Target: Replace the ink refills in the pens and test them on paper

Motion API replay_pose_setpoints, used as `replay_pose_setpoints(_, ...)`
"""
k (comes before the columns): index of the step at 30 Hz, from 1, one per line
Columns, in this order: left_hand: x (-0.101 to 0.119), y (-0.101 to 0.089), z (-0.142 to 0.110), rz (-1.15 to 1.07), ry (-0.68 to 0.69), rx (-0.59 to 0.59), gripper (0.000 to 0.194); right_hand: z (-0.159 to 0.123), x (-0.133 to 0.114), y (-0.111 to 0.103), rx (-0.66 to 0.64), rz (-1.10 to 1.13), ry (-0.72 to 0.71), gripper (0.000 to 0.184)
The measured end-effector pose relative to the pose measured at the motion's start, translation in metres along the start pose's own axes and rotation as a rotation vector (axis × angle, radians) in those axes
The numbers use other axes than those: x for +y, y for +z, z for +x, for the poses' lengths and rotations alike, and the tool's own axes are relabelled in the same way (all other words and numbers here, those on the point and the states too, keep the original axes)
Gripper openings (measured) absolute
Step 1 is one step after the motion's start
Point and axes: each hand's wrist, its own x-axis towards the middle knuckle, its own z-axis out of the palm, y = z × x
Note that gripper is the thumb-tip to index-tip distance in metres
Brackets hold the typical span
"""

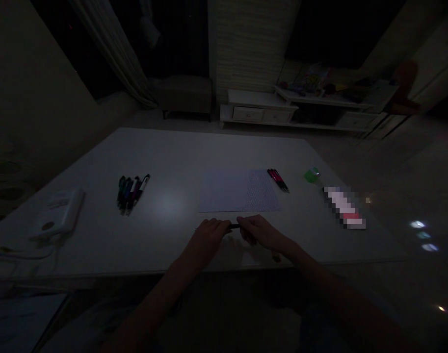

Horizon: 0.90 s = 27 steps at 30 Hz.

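Note:
The room is dim. My left hand (208, 232) and my right hand (258, 229) meet just above the near edge of a white table (172, 152), both closed on a dark pen (234, 226) held level between them. Only the pen's short middle part shows between the fingers. A sheet of paper (240, 190) lies flat just beyond my hands. A bunch of several pens (131, 192) lies to the left, and two or three red-and-black pens (278, 179) lie at the paper's right edge.
A white box-like device (62, 213) with a cable sits at the table's left end. A small green object (312, 174) and a blurred-out package (344, 208) lie at the right. A low white cabinet (260, 110) stands behind the table.

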Motion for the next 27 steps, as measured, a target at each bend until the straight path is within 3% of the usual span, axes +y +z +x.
replay_pose_setpoints(4,-0.0015,0.0015,0.0003,-0.026,-0.052,0.042,0.018,0.0001,-0.0018,-0.0003,0.045,0.007,-0.095,0.04)
replay_pose_setpoints(7,-0.0016,0.0012,0.0011,-0.055,-0.035,0.049,0.019,0.0,-0.0049,-0.0008,0.03,0.045,-0.033,0.052)
replay_pose_setpoints(11,-0.0008,0.0001,0.001,-0.042,-0.076,0.042,0.017,0.0007,-0.0062,-0.0001,0.061,0.043,-0.076,0.041)
replay_pose_setpoints(15,-0.0001,-0.0001,0.0008,-0.046,-0.05,0.031,0.018,0.0003,-0.0066,0.0008,0.068,0.027,-0.043,0.051)
replay_pose_setpoints(19,-0.0001,0.0007,0.0013,-0.032,-0.058,0.042,0.018,-0.0004,-0.0055,0.0017,0.062,0.039,-0.067,0.043)
replay_pose_setpoints(22,0.0007,0.0002,0.0016,-0.033,-0.045,0.024,0.017,-0.0001,-0.0041,0.0025,0.052,0.02,-0.018,0.053)
replay_pose_setpoints(27,0.0027,0.0,0.0011,-0.047,-0.037,0.025,0.016,0.0009,-0.0035,0.0045,0.079,0.016,-0.056,0.047)
